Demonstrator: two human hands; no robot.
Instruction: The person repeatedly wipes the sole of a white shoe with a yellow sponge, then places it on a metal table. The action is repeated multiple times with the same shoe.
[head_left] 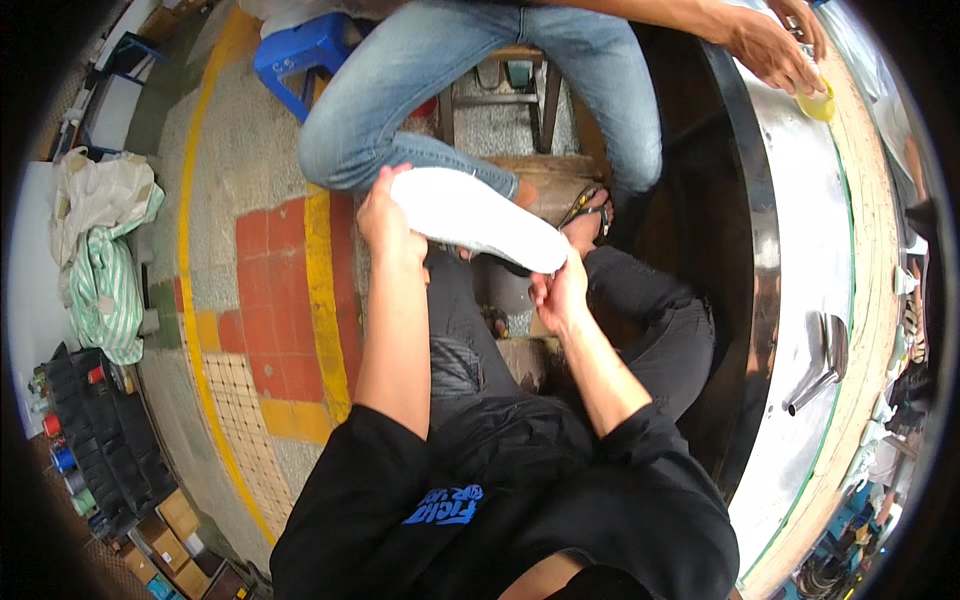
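Note:
A long white piece shaped like an insole (480, 212) lies slantwise between my hands, above my knees. At its wider upper-left end, my left hand (388, 220) is closed on the edge, fingers partly behind it. The narrower lower-right end is gripped by my right hand (562, 296), with the thumb and fingers at the rim. Its underside is hidden from me.
Opposite me sits a person in blue jeans (420, 75), hands (768, 52) over the metal worktable (790, 300) by a small yellow object (818, 100). A dark-handled metal tool (822, 365) lies on it. A blue stool (300, 55) stands at far left; bags (105, 230) lie farther left.

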